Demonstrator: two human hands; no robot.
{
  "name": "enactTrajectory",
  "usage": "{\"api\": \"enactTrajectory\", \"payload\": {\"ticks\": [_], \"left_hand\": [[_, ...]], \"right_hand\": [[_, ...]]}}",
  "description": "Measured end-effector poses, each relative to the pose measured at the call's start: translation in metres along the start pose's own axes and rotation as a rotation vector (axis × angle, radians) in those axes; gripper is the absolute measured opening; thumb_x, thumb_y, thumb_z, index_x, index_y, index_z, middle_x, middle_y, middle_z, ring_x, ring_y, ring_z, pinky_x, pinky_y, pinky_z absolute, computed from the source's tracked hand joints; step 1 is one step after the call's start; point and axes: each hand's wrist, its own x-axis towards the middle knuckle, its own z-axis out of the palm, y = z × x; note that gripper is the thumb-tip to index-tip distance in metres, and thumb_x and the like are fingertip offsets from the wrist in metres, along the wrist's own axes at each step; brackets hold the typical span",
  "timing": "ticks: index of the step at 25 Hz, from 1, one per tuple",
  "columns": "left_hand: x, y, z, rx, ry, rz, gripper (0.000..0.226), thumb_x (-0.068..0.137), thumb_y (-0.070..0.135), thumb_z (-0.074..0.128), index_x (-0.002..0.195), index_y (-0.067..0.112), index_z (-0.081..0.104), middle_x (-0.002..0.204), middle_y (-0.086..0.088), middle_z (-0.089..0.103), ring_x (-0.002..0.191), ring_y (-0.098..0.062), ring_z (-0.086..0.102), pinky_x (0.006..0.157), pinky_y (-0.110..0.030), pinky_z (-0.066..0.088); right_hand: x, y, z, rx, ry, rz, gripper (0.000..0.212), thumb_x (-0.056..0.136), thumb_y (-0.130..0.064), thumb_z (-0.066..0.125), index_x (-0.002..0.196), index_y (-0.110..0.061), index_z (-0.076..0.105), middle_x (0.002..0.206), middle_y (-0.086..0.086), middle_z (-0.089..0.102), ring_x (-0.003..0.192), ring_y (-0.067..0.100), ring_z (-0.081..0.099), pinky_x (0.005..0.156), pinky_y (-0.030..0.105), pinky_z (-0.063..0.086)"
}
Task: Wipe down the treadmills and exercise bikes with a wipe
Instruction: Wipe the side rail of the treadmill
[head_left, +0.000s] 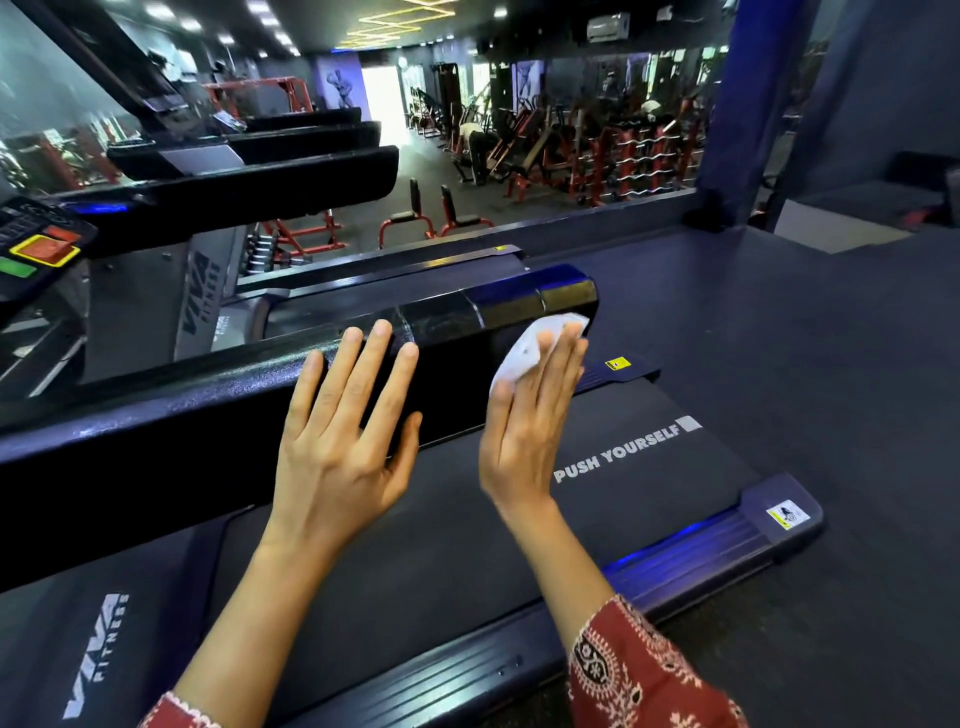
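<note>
A black treadmill handrail (218, 410) runs from the lower left to an end cap at centre right. My left hand (343, 431) lies flat on the rail, its fingers straight and spread. My right hand (535, 415) presses a white wipe (524, 348) against the inner side of the rail near its end, with straight fingers. Below the hands lies the treadmill belt (649, 467) printed "PUSH YOURSELF". Red patterned sleeves cover both forearms at the bottom.
The treadmill console (36, 249) with red and green buttons sits at the left edge. More treadmills (291, 171) stand in a row behind. A glass railing (597, 208) overlooks a lower floor of red weight machines. A dark floor (831, 364) stretches to the right.
</note>
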Motion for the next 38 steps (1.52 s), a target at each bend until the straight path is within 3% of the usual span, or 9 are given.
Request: {"api": "enactTrajectory", "payload": {"ticks": [3, 6, 11, 16, 20, 25, 30, 35, 38], "left_hand": [[-0.002, -0.001, -0.002, 0.002, 0.003, 0.008, 0.052, 0.088, 0.019, 0.06, 0.137, 0.005, 0.048, 0.141, -0.02, 0.044, 0.134, -0.031, 0.039, 0.114, -0.043, 0.022], [-0.005, -0.001, -0.004, -0.006, 0.008, -0.003, 0.051, 0.088, 0.018, 0.06, 0.136, 0.005, 0.048, 0.141, -0.021, 0.045, 0.134, -0.031, 0.039, 0.113, -0.044, 0.023], [-0.018, -0.011, -0.011, 0.022, 0.011, -0.033, 0.052, 0.088, 0.018, 0.06, 0.136, 0.005, 0.048, 0.141, -0.022, 0.043, 0.135, -0.033, 0.035, 0.115, -0.042, 0.021], [-0.027, -0.017, -0.015, 0.074, 0.018, -0.053, 0.052, 0.089, 0.02, 0.06, 0.138, 0.006, 0.047, 0.141, -0.021, 0.044, 0.136, -0.032, 0.034, 0.115, -0.042, 0.02], [-0.035, -0.025, -0.018, 0.094, 0.025, -0.077, 0.053, 0.09, 0.023, 0.06, 0.139, 0.006, 0.046, 0.142, -0.021, 0.043, 0.135, -0.033, 0.035, 0.114, -0.043, 0.021], [-0.048, -0.033, -0.023, 0.118, 0.023, -0.07, 0.053, 0.09, 0.023, 0.06, 0.138, 0.006, 0.047, 0.142, -0.021, 0.043, 0.135, -0.033, 0.035, 0.114, -0.045, 0.022], [-0.057, -0.048, -0.03, 0.133, 0.041, -0.093, 0.054, 0.091, 0.024, 0.06, 0.14, 0.007, 0.046, 0.143, -0.021, 0.043, 0.137, -0.032, 0.034, 0.114, -0.044, 0.022], [-0.067, -0.065, -0.035, 0.126, 0.05, -0.056, 0.053, 0.089, 0.023, 0.061, 0.138, 0.007, 0.047, 0.142, -0.019, 0.043, 0.137, -0.031, 0.034, 0.114, -0.043, 0.022], [-0.072, -0.075, -0.038, 0.111, 0.059, -0.047, 0.053, 0.088, 0.023, 0.063, 0.137, 0.007, 0.049, 0.141, -0.02, 0.045, 0.135, -0.032, 0.035, 0.114, -0.043, 0.022]], "right_hand": [[-0.02, 0.008, -0.008, 0.009, -0.041, -0.018, 0.055, 0.105, -0.036, 0.017, 0.153, -0.025, -0.008, 0.159, -0.008, -0.019, 0.148, 0.017, -0.008, 0.12, 0.039, 0.0], [0.024, -0.012, -0.003, 0.018, 0.028, 0.102, 0.054, 0.105, -0.035, 0.017, 0.151, -0.007, 0.007, 0.16, 0.011, -0.007, 0.147, 0.022, -0.006, 0.119, 0.043, 0.0], [-0.014, -0.004, 0.006, -0.17, -0.075, -0.438, 0.053, 0.105, -0.029, 0.024, 0.154, -0.018, 0.007, 0.161, -0.001, -0.007, 0.148, 0.02, 0.0, 0.12, 0.044, 0.003], [0.017, -0.026, 0.005, -0.013, 0.038, -0.014, 0.053, 0.105, -0.032, 0.017, 0.152, -0.017, -0.002, 0.161, 0.007, -0.003, 0.148, 0.019, -0.003, 0.119, 0.045, 0.002], [-0.024, -0.015, 0.013, -0.175, -0.098, -0.509, 0.054, 0.105, -0.029, 0.022, 0.154, -0.02, 0.001, 0.161, -0.002, -0.007, 0.148, 0.02, 0.002, 0.12, 0.043, 0.002], [0.008, -0.032, 0.006, 0.014, 0.034, 0.055, 0.055, 0.105, -0.036, 0.015, 0.152, -0.008, 0.004, 0.159, 0.013, 0.003, 0.147, 0.02, -0.003, 0.119, 0.046, 0.002], [-0.038, -0.03, 0.021, -0.167, -0.135, -0.5, 0.052, 0.106, -0.03, 0.019, 0.154, -0.02, 0.002, 0.161, -0.004, -0.007, 0.148, 0.018, 0.001, 0.119, 0.042, 0.001], [-0.016, -0.063, 0.029, 0.032, 0.055, 0.087, 0.053, 0.106, -0.033, 0.014, 0.153, -0.011, 0.0, 0.161, 0.005, -0.005, 0.148, 0.018, -0.005, 0.119, 0.047, 0.0], [-0.049, -0.085, 0.045, -0.06, -0.121, -0.329, 0.053, 0.106, -0.031, 0.017, 0.153, -0.019, -0.003, 0.16, -0.003, -0.011, 0.148, 0.02, -0.003, 0.119, 0.045, -0.001]]}}
